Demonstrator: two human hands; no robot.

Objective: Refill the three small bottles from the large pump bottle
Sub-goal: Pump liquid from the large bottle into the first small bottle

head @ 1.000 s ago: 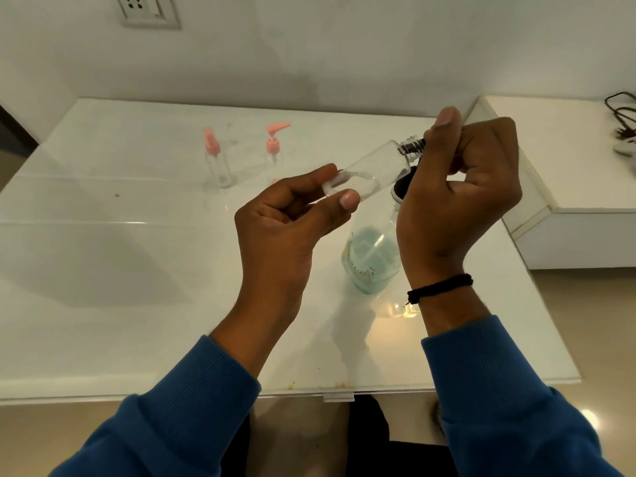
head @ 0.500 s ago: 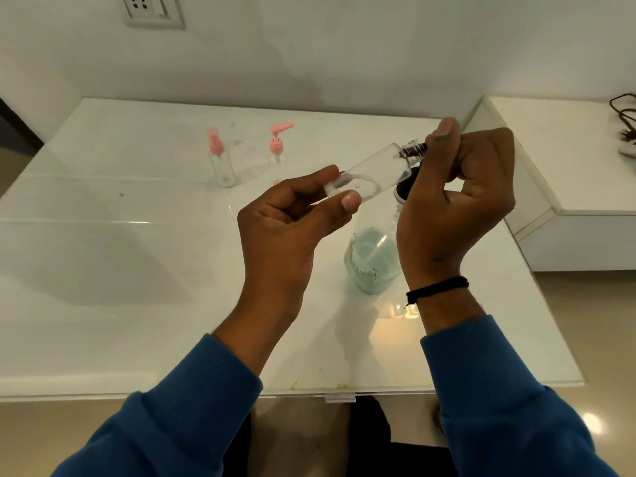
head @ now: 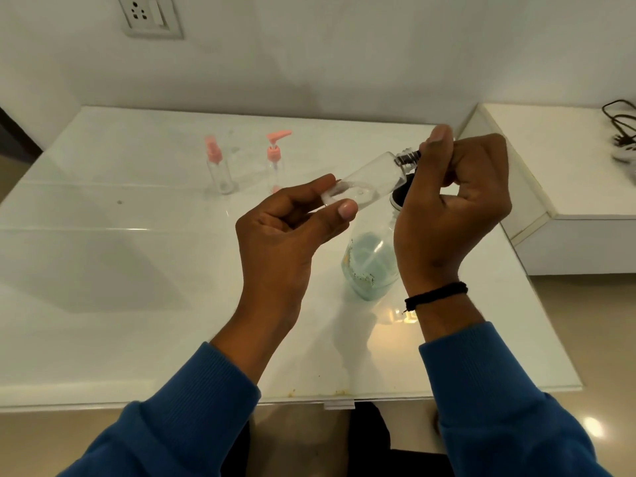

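Step in hand: opening a small clear bottle [head: 371, 179], judging by the grip at its neck; no filling has begun.
Left hand [head: 289, 232]: pinches the bottle's base between thumb and fingers, holding it tilted in the air above the surface [head: 103, 270].
Right hand [head: 451, 204]: fingers curled round the dark cap [head: 407, 158] at the bottle's raised neck, thumb pointing up.
Large pump bottle [head: 370, 263]: stands on the surface just below and behind the hands, with pale green liquid low inside; its top is mostly hidden by the right hand.
Other small bottles: a pink spray-top bottle [head: 218, 166] and a pink pump-top bottle [head: 277, 156] stand capped farther back, well apart from the hands.
Next move calls for: freeing the cap, then bringing the open neck upright under the large bottle's spout.
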